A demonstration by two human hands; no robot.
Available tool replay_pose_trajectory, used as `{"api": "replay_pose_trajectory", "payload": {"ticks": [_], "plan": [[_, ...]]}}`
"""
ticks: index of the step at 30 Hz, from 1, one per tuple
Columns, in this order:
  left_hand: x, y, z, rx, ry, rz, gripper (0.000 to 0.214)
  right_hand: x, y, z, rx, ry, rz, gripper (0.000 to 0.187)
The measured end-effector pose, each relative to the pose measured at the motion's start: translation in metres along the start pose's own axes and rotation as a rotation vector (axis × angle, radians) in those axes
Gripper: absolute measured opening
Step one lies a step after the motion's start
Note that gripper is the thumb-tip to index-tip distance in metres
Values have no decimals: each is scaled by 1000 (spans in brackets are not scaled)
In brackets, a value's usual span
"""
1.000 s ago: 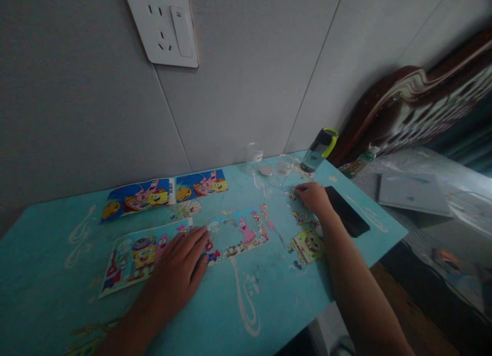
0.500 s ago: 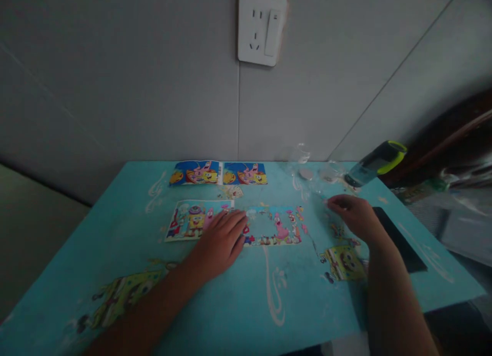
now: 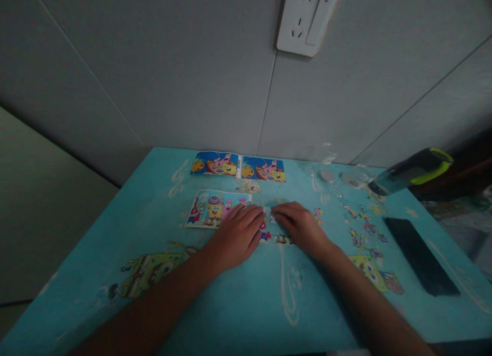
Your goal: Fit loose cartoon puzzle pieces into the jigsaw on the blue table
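Note:
A partly assembled jigsaw puzzle (image 3: 275,238) of cartoon figures lies on the blue tablecloth, mostly hidden under my hands. Flat beside it on the left is a printed picture card (image 3: 209,212) with matching figures. My left hand (image 3: 239,239) rests across the card's right part and the puzzle's left edge, its fingers stretched out. Above the puzzle's open middle, my right hand (image 3: 302,226) pinches a small pale puzzle piece (image 3: 272,217) between thumb and finger. Several loose puzzle pieces (image 3: 363,225) lie scattered to the right.
Two blue cartoon cards (image 3: 217,163) lie along the table's back edge. Clear plastic packaging (image 3: 355,179) and a round grey disc (image 3: 327,176) are at the back right, near a tilted dark bottle (image 3: 407,171). A black flat object (image 3: 421,256) lies far right.
My right hand has come left from the loose pieces to the puzzle, with a small piece in its fingertips. My left hand stays at the puzzle's left edge. The view has shifted.

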State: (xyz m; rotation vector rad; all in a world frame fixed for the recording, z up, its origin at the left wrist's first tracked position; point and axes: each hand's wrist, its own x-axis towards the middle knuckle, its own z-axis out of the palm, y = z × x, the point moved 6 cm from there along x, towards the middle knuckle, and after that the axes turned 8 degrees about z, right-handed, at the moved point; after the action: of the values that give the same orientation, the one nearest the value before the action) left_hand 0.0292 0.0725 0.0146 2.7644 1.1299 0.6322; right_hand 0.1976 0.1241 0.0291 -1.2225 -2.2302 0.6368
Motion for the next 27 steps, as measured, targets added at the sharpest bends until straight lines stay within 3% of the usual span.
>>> {"api": "replay_pose_trajectory", "payload": {"ticks": [5, 15, 20, 25, 27], "plan": [[0, 0, -1, -7, -1, -1, 41, -6, 10, -6, -100, 84, 79, 23], [0, 2, -2, -8, -6, -6, 40, -11, 9, 5, -159, 34, 163, 21], [1, 1, -2, -9, -8, -4, 40, -11, 11, -2, -55, 31, 199, 13], [0, -1, -2, -2, 0, -5, 41, -18, 24, -14, 211, -12, 457, 34], [-1, -1, -2, -1, 0, -1, 41, -20, 24, -21, 265, -22, 487, 36]]}}
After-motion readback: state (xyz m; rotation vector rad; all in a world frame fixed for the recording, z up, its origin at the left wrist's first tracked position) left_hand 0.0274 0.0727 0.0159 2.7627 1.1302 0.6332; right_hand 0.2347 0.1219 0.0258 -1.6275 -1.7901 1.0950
